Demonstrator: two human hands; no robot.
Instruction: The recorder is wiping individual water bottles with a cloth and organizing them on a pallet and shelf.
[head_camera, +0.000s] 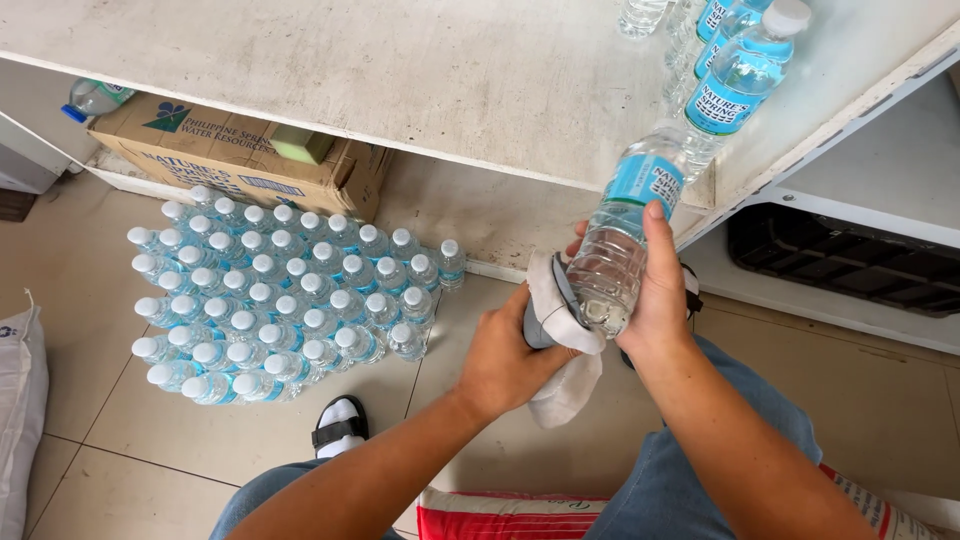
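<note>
Tiled floor w/ a white shelf unit overhead, looking down from a seat. Near edge, 6 o'clock: red-and-white sack (510, 515) between the knees, blue jeans (690, 480) either side, a sandalled foot in a white sock (340, 425) at 7. Centre frame: right hand (655, 300) wrapped round a clear water bottle (615, 255) w/ blue label, thumb up along the label, bottle tilted w/ its base toward the left hand. Left hand (505, 360) closed round a white cloth (560, 340), pressing it against the bottle's base; cloth tail hangs down below. At 9 o'clock, a tight block of capped bottles (285, 295) standing on the floor. Beyond them at 10, a cardboard box (230, 150) under the shelf, green sponge (300, 145) on top. Far at 1 o'clock, more labelled bottles (735, 75) lined up on the white shelf top (450, 70). Dark crate (850, 260) at 3.
</note>
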